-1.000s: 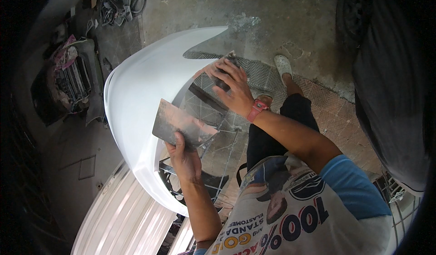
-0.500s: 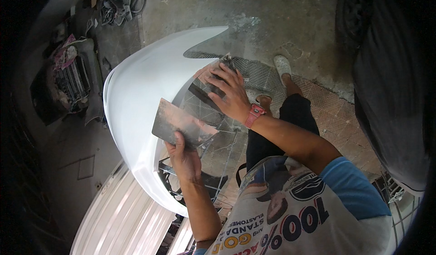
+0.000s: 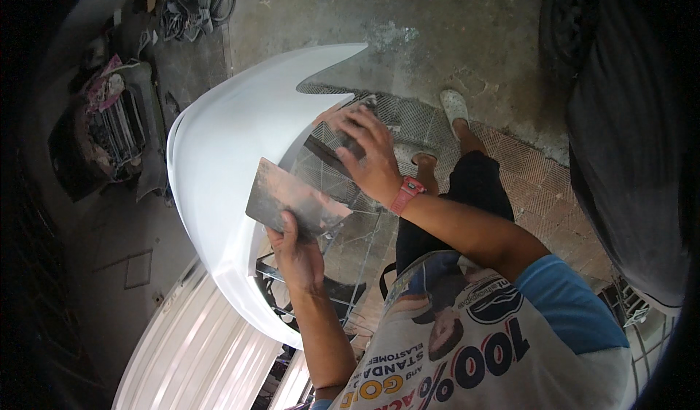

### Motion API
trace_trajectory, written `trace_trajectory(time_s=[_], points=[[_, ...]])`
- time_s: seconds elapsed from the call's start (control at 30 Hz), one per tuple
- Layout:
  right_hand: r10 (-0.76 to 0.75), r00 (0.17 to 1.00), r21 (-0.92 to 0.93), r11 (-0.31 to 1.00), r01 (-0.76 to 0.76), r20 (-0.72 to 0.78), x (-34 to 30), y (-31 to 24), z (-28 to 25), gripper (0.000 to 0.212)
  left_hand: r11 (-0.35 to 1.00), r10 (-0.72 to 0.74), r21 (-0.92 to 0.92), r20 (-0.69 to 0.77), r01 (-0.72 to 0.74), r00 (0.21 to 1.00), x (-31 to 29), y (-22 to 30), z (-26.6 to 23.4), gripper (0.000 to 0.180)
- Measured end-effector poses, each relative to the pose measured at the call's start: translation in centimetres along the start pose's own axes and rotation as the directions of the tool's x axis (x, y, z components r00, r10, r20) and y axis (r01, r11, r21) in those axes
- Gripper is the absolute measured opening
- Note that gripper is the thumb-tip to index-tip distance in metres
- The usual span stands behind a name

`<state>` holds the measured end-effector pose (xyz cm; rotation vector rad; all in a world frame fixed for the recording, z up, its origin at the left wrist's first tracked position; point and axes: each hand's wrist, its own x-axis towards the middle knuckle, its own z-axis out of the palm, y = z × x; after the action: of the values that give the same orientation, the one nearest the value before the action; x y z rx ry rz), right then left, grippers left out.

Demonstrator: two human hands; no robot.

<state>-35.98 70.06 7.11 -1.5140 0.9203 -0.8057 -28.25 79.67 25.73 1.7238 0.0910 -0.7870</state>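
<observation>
The left hand (image 3: pixel 297 253) grips one flat smeared board (image 3: pixel 292 200), which sticks out at its 11 o'clock over the white car panel (image 3: pixel 233 147). The right hand (image 3: pixel 370 155) clasps one dark spreader (image 3: pixel 328 152) (partly hidden by fingers) at its 9 o'clock, against that single panel.

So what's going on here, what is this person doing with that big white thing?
A person is working on a large curved white car body panel propped up over a concrete floor. Their left hand holds a flat rectangular metal board smeared with pinkish filler, just above the panel. Their right hand, with a red wristband, presses a dark flat spreader blade against the panel's inner edge. Dark car parts lie on the floor to the left.
</observation>
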Motion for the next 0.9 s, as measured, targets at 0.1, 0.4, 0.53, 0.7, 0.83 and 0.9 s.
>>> trace_trajectory(time_s=[0.1,0.4,0.53,0.7,0.83,0.9], points=[[0.135,0.986,0.108,0.986,-0.123,-0.103,0.3,-0.6,0.0,0.049,0.999,0.017,0.028,0.011,-0.017,1.000,0.1,-0.1,-0.1,0.058],[0.280,0.952,0.204,0.946,-0.252,-0.121,1.3,-3.1,1.9,0.050,1.000,0.008,0.008,0.017,-0.009,1.000,0.0,0.3,0.3,0.069],[0.228,0.963,0.157,0.966,-0.206,-0.141,0.9,-4.3,2.4,0.053,0.999,-0.006,-0.040,0.060,0.009,0.998,0.1,0.7,0.3,0.076],[0.191,0.972,0.165,0.972,-0.167,-0.137,0.4,-5.4,3.2,0.058,0.996,-0.022,-0.087,0.142,0.035,0.990,0.3,1.0,-0.2,0.076],[0.172,0.978,0.158,0.975,-0.153,-0.115,-0.3,-5.7,3.8,0.063,0.991,-0.019,-0.128,0.126,0.035,0.992,0.4,0.9,-0.4,0.075],[0.148,0.984,0.146,0.980,-0.132,-0.102,-0.7,-5.6,3.9,0.064,0.991,-0.019,-0.128,0.131,0.036,0.991,0.4,0.9,-0.4,0.075]])
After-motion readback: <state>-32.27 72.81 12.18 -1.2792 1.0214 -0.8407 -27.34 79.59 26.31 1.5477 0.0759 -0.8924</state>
